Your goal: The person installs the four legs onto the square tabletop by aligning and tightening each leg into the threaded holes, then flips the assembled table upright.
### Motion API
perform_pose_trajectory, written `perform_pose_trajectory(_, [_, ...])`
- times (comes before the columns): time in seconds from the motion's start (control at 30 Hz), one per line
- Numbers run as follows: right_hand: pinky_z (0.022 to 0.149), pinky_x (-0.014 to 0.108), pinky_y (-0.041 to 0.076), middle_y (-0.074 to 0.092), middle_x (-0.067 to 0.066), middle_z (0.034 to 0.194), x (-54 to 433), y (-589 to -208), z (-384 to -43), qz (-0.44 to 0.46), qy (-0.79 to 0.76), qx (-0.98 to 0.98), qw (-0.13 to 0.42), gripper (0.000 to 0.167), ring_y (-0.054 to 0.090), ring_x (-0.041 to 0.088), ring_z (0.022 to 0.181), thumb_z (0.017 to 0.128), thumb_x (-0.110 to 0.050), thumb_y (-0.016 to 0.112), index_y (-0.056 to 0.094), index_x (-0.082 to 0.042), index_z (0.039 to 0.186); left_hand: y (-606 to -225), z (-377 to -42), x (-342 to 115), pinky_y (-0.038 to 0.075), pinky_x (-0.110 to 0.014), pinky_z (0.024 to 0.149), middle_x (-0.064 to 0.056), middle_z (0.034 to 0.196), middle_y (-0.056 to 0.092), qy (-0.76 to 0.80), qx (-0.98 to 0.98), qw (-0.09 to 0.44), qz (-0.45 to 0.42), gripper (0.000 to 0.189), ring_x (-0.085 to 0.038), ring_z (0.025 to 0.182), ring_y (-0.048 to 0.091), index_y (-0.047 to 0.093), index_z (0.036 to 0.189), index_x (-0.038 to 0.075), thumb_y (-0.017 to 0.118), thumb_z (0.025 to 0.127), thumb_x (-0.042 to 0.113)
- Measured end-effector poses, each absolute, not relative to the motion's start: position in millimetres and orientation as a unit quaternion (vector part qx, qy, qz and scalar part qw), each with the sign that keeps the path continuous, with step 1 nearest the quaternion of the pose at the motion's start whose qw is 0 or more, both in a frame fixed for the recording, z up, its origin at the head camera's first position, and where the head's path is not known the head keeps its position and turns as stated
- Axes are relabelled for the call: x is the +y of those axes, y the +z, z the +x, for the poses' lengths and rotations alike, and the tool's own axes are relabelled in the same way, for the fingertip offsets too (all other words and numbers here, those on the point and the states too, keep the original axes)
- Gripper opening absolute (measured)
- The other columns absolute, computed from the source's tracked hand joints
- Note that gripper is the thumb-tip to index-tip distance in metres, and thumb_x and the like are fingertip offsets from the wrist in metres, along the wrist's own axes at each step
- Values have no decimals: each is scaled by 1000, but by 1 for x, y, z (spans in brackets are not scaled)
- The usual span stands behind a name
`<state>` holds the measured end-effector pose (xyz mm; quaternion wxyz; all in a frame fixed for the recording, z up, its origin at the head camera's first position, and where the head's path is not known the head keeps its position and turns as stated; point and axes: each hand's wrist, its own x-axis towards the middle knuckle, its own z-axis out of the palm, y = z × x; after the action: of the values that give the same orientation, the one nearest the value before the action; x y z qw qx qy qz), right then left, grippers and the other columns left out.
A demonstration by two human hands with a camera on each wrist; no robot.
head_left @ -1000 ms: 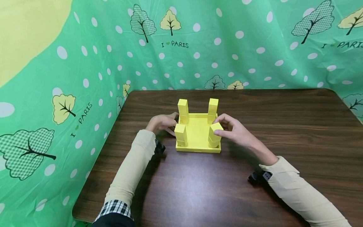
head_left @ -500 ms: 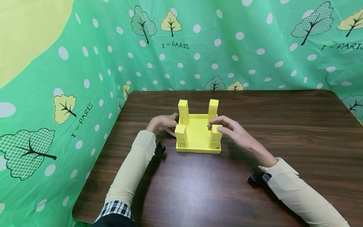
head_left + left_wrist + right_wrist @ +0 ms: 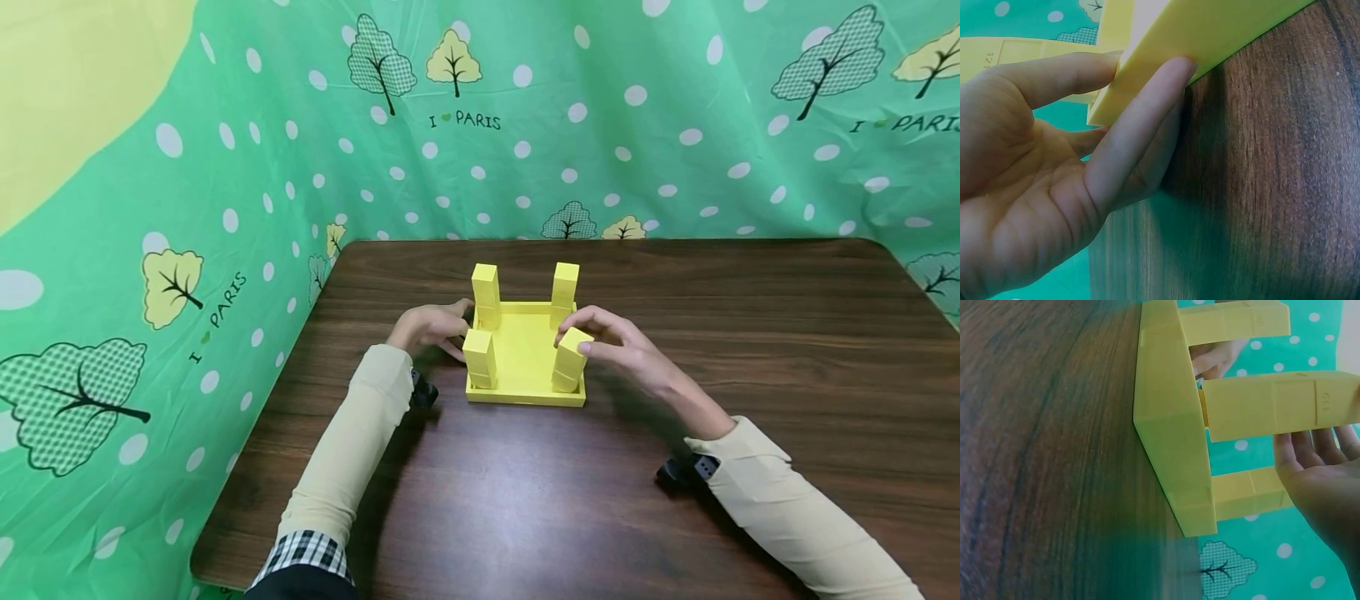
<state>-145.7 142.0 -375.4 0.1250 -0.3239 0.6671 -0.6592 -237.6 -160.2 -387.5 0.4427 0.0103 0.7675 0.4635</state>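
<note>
In the head view a shallow yellow base (image 3: 523, 354) with raised rims lies on the table, a blocky yellow leg standing at each corner. My left hand (image 3: 431, 324) holds its left side; in the left wrist view the fingers (image 3: 1147, 125) lie along the outer wall. With thumb and fingertips, my right hand (image 3: 626, 348) grips the near right leg (image 3: 569, 367), whose top leans right. The right wrist view shows a narrow gap between that leg (image 3: 1260, 406) and the base (image 3: 1175, 425). The near left leg (image 3: 480, 358) and both far legs (image 3: 486, 296) stand upright.
A dark wood-grain table (image 3: 525, 492) with rounded corners carries the yellow piece. Behind and to the left hangs a green dotted cloth (image 3: 480, 167) printed with trees. A small black device (image 3: 423, 390) sits at the left wrist, another (image 3: 675, 473) at the right.
The near right leg has gone from standing nearly straight to leaning right. My right fingers loosened around it half a second ago and have closed on it again. The left hand stays put.
</note>
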Motion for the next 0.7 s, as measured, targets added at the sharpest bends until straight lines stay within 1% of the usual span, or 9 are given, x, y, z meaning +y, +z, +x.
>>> perform_pose_trajectory(0.13, [80,23,49,56,9,110,142,-377,-145,-306,-653,682,125,23,54,15,102,94,-2,53,50,6,115,-387,-238,-160,59,-39,85,-13,156,6,462,768,444,11,85,-29,112,57,-1,153,22,55,93,1])
perform_pose_trajectory(0.2, [78,22,49,55,7,109,142,-378,-146,-300,-649,689,121,23,54,13,98,93,-2,55,50,5,114,-387,-237,-160,58,-39,85,-14,156,7,462,767,444,11,85,-29,112,57,-1,153,22,55,93,2])
perform_pose_trajectory(0.3, [77,21,49,54,6,108,141,-379,-146,-293,-646,695,114,22,54,13,96,91,0,59,50,2,111,-387,-237,-160,58,-39,85,-14,155,9,463,767,445,10,85,-29,111,58,-1,153,23,55,93,2])
perform_pose_trajectory(0.43, [81,19,50,53,5,109,140,-382,-146,-284,-649,699,102,24,55,12,99,88,3,63,50,0,107,-387,-237,-160,59,-39,85,-14,155,9,464,766,444,10,84,-28,109,59,0,153,22,56,93,3])
perform_pose_trajectory(0.57, [85,19,50,54,5,110,139,-383,-145,-279,-648,702,94,27,56,12,103,86,4,65,48,3,107,-387,-237,-160,58,-39,85,-14,154,10,464,767,444,10,84,-28,108,59,1,153,22,56,93,3])
perform_pose_trajectory(0.63, [87,19,50,54,6,113,140,-383,-146,-285,-643,705,94,27,55,12,106,88,2,64,48,4,110,-387,-237,-160,58,-40,86,-15,154,11,464,767,444,10,83,-28,108,59,0,153,22,56,94,3])
perform_pose_trajectory(0.7, [88,20,49,56,9,115,141,-383,-146,-297,-639,703,96,25,55,14,109,93,-1,58,49,5,115,-387,-237,-160,58,-40,86,-15,153,13,464,766,444,10,83,-28,109,59,0,153,23,55,94,3])
